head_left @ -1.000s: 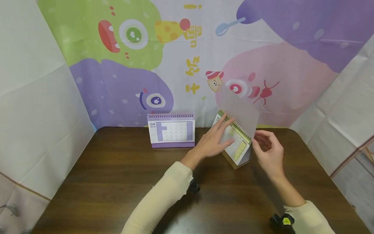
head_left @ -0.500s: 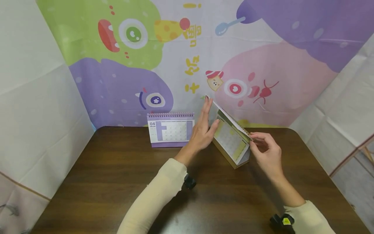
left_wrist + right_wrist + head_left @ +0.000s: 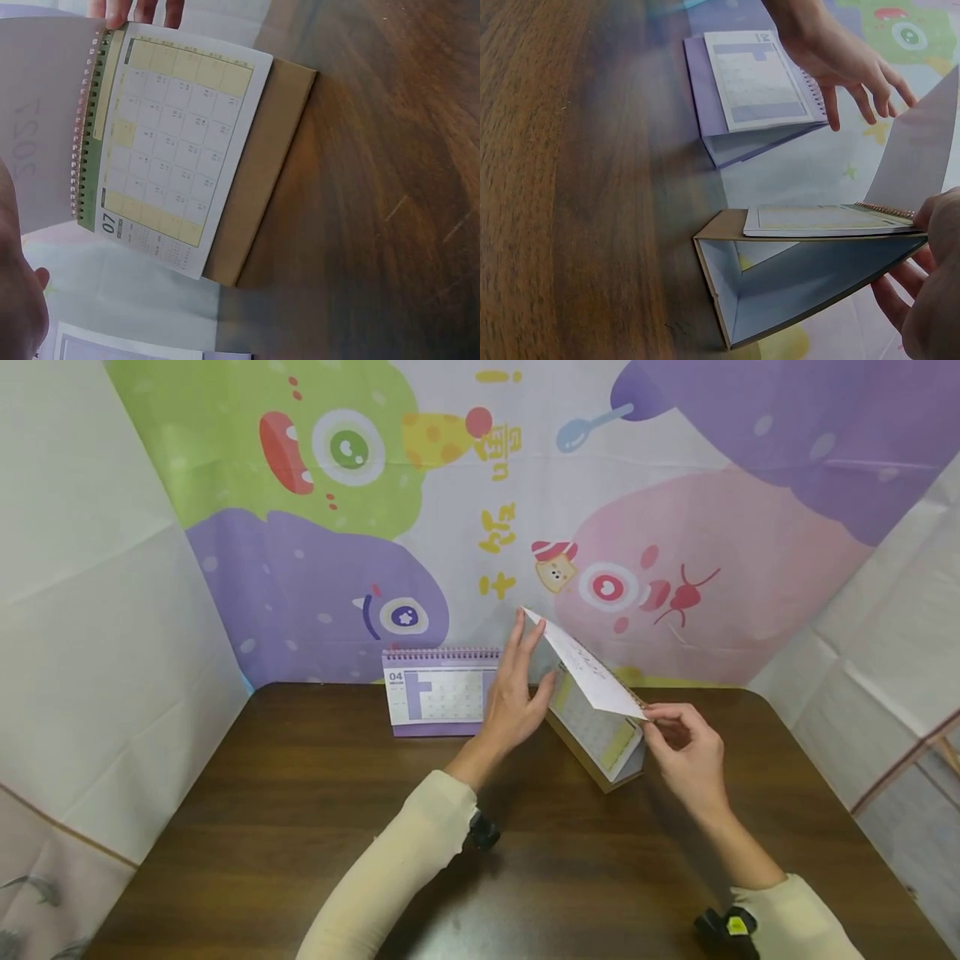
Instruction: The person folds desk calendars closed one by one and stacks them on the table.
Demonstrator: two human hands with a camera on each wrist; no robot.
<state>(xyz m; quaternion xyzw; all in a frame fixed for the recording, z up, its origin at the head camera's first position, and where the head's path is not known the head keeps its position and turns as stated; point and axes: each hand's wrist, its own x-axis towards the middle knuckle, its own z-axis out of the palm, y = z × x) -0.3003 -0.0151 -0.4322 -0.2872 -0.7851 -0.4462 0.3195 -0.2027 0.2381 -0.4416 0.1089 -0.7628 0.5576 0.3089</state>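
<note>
A green-topped desk calendar (image 3: pixel 588 735) with a brown stand stands angled at the right of the table. Its sheet marked 07 (image 3: pixel 161 150) faces out in the left wrist view. One white page (image 3: pixel 585 672) sticks up from the ring binding (image 3: pixel 82 135) and leans forward over that sheet. My left hand (image 3: pixel 513 693), fingers extended, touches the page's upper left corner. With thumb and fingers, my right hand (image 3: pixel 690 760) grips the calendar's right end at the binding. In the right wrist view, the right hand (image 3: pixel 937 285) partly hides that corner.
A purple desk calendar (image 3: pixel 435 697) showing 04 stands left of the green one, partly behind my left hand. Behind the brown table (image 3: pixel 300 827) hangs a cartoon-printed cloth (image 3: pixel 465 485), with white cloth (image 3: pixel 90 568) at the sides.
My left hand has moved left, off the calendar's front, to the page's far corner. The raised page has swung forward over the 07 sheet. My right hand has kept its grip.
</note>
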